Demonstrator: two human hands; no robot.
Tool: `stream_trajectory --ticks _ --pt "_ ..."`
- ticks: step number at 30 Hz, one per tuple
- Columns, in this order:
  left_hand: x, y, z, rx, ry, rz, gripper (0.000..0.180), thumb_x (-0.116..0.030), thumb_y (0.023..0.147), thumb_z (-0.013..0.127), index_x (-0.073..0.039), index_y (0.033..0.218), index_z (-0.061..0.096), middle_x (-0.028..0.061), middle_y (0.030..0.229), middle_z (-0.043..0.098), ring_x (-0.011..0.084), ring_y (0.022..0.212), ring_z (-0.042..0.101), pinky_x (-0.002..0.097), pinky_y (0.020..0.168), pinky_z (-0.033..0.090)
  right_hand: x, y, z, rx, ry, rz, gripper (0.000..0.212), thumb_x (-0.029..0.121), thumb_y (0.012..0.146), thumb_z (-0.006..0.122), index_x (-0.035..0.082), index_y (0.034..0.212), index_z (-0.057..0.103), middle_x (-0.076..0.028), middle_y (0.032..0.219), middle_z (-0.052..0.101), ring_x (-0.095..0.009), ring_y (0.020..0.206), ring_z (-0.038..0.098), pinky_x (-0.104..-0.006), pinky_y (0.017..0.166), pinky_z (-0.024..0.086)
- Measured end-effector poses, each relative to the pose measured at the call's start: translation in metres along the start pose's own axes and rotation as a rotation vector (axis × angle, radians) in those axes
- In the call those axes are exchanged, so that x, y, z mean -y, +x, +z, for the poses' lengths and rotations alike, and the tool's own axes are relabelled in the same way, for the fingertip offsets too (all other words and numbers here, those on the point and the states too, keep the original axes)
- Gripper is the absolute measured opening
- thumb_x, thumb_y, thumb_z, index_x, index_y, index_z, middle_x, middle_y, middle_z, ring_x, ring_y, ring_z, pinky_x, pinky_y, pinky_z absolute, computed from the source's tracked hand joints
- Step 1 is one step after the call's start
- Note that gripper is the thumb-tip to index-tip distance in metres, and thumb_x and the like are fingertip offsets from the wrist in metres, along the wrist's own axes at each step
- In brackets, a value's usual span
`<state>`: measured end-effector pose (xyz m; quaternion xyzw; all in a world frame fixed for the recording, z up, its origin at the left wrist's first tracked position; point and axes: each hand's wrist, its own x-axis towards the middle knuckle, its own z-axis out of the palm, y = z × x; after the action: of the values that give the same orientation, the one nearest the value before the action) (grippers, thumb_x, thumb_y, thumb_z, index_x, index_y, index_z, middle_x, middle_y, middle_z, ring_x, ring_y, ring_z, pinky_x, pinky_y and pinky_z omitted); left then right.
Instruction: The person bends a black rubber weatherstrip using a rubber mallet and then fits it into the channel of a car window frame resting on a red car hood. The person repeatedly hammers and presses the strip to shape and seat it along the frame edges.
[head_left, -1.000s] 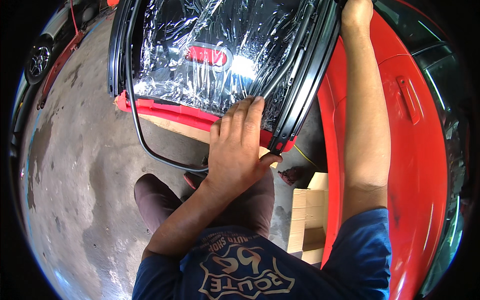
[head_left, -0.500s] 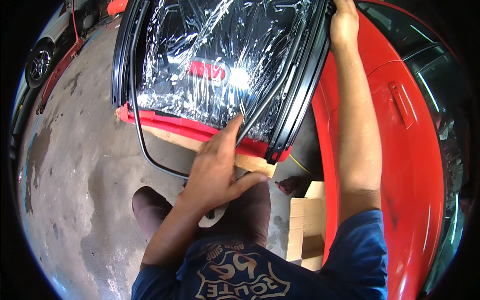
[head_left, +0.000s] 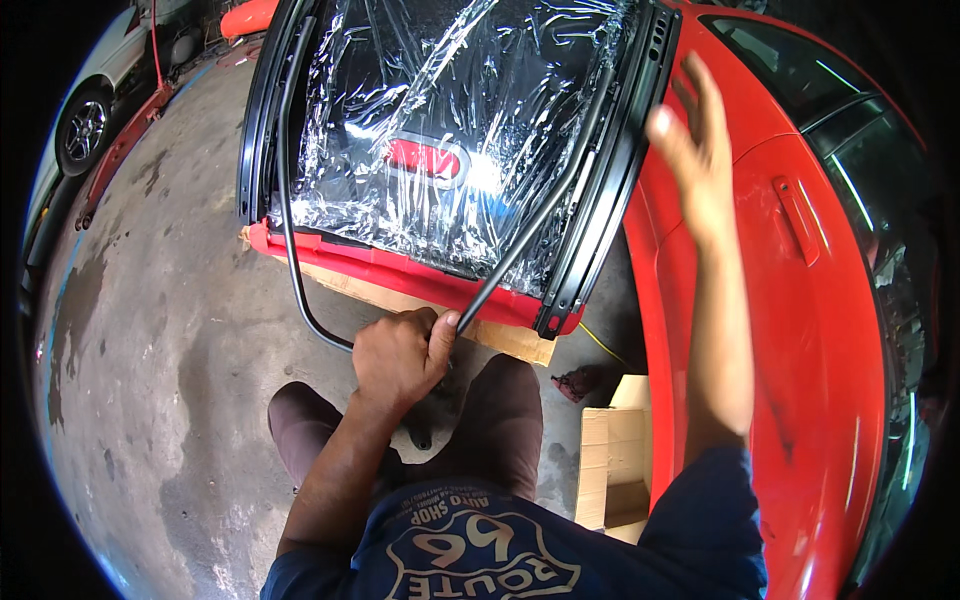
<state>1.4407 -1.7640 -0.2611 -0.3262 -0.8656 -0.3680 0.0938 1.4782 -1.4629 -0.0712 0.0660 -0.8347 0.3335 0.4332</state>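
Left hand [head_left: 400, 355] near centre: forearm coming up from the lower edge, fist curled around the black rubber seal strip [head_left: 295, 270], thumb up along it, gripping at the strip's low bend just near of the cardboard sheet [head_left: 500, 338] under the door's bottom edge. From that grip the strip loops left and far up the left side of the red car door [head_left: 400, 265], and another run angles right and far across the plastic film [head_left: 460, 130] covering the door. Right hand [head_left: 695, 150] further out, arm stretched straight, fingers spread and holding nothing, over the red car body [head_left: 800, 330] beside the door's black edge frame [head_left: 610, 190]; looks just off the panel, though blur makes contact hard to call.
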Motion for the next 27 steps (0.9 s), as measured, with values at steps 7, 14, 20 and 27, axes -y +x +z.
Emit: stream_trajectory --ticks 7,14,20,27 --pt "0.001 0.004 0.002 0.027 -0.01 -0.013 0.049 -0.047 0.1 0.056 -0.008 0.071 0.066 0.0158 0.063 0.065 0.0382 0.058 0.065 0.0478 0.057 0.051 0.024 -0.157 0.031 0.244 -0.266 0.078 0.135 0.034 0.057 0.099 -0.005 0.16 0.021 -0.029 0.164 0.026 -0.045 0.152 0.027 -0.0515 0.123 0.026" --pt "0.013 -0.003 0.012 -0.16 -0.056 0.169 0.049 -0.05 0.092 0.066 -0.008 0.067 0.063 0.0117 0.059 0.062 0.0322 0.052 0.064 0.0431 0.052 0.049 0.012 -0.188 0.041 0.214 -0.373 0.002 0.127 0.031 0.059 0.097 -0.009 0.157 0.026 -0.032 0.162 0.03 -0.047 0.15 0.032 -0.0519 0.121 0.028" --pt "0.008 -0.008 0.003 -0.104 -0.085 0.15 0.047 -0.049 0.094 0.062 -0.008 0.07 0.063 0.0135 0.063 0.062 0.0369 0.059 0.064 0.0458 0.056 0.05 0.016 -0.199 0.051 0.139 -0.385 0.007 0.121 0.025 0.062 0.097 -0.005 0.158 0.03 -0.029 0.162 0.032 -0.044 0.15 0.034 -0.0506 0.121 0.03" --pt "0.011 -0.008 0.005 -0.045 -0.003 0.198 0.053 -0.058 0.09 0.066 -0.009 0.069 0.065 0.0126 0.058 0.062 0.0328 0.053 0.065 0.0419 0.054 0.053 0.003 -0.212 0.064 -0.051 -0.317 -0.002 0.116 0.037 0.069 0.095 -0.002 0.158 0.031 -0.029 0.167 0.021 -0.043 0.155 0.023 -0.0511 0.124 0.024"
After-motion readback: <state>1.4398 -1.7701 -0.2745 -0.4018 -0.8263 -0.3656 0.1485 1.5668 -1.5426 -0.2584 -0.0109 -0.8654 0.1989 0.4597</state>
